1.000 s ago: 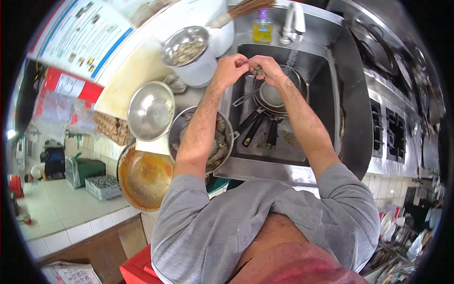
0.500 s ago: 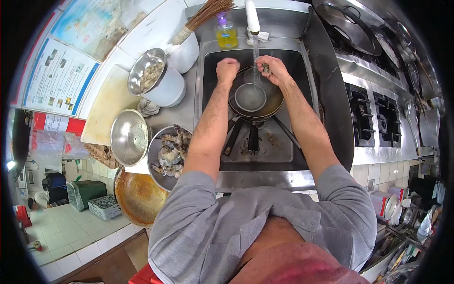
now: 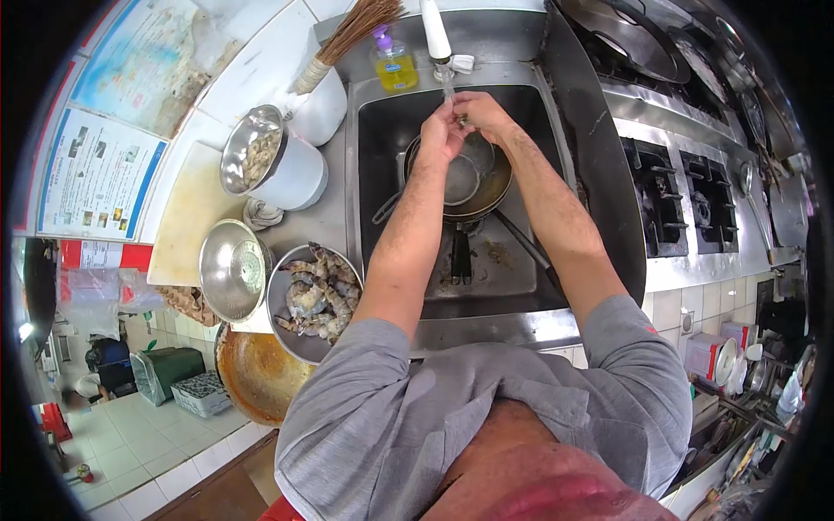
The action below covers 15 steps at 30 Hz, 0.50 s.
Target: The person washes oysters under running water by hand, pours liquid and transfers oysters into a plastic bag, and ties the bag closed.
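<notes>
Both hands meet under the running tap (image 3: 437, 35), over the dark sink (image 3: 382, 113). My right hand (image 3: 486, 116) is closed on a small greyish shrimp (image 3: 465, 122), mostly hidden by fingers. My left hand (image 3: 441, 135) pinches at the same shrimp from the other side. Below them, a round strainer (image 3: 462, 181) rests in a frying pan (image 3: 497, 189) whose handle points toward me. To the left, a steel bowl (image 3: 280, 276) holds several unpeeled shrimp (image 3: 314, 295). Farther back, pale shrimp (image 3: 260, 161) lie in a tilted steel bowl (image 3: 233, 165).
The tilted bowl sits on a white tub (image 3: 300, 178). Beside it are a steel colander (image 3: 233, 267), a cloth (image 3: 263, 214) and a cutting board (image 3: 195, 187). Behind the sink stand yellow soap (image 3: 396, 69) and a twig brush (image 3: 358, 35). Gas burners (image 3: 660, 208) are at right.
My left hand has moved right to join my right hand at the shrimp; before, they were apart. The right hand has shifted slightly left. The whole view has shifted a little.
</notes>
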Tool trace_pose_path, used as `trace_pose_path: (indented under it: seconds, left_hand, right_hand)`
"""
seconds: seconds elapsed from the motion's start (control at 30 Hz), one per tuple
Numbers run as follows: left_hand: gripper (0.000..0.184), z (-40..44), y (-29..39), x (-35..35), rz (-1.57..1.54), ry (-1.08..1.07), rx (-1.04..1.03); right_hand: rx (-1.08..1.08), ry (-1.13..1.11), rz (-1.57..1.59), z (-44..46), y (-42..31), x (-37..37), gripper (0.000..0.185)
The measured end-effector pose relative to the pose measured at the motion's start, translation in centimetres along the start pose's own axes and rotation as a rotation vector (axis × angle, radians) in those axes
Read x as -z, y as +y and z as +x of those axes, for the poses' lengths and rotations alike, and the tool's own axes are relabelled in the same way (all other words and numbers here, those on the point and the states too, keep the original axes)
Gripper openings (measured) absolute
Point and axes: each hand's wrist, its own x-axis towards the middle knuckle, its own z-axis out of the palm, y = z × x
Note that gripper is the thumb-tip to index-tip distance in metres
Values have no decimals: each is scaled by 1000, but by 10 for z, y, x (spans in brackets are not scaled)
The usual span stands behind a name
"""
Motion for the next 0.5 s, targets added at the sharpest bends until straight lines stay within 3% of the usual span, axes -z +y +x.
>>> trace_pose_path:
  seconds: [0.03,0.1,0.2,0.27,0.4,0.5]
  left_hand:
    - [19,2,-4,-2,-1,-5,6]
    - [17,7,-10,0,91,188,-107]
    - [15,14,-4,8,119,90,-185]
    - [14,11,-2,2,159,148,-242]
    - [14,2,-1,2,186,279,-330]
    - [17,-4,0,8,-13,292,-150]
  right_hand:
    - [21,-66,52,-3,-3,2,13]
    - [41,-131,105,-5,-2,5,15]
    - [47,-105,187,-4,6,5,14]
    - [65,59,274,-4,11,3,11]
    - [11,123,345,9,18,11,9]
    - [-77,128,196,12,14,6,15]
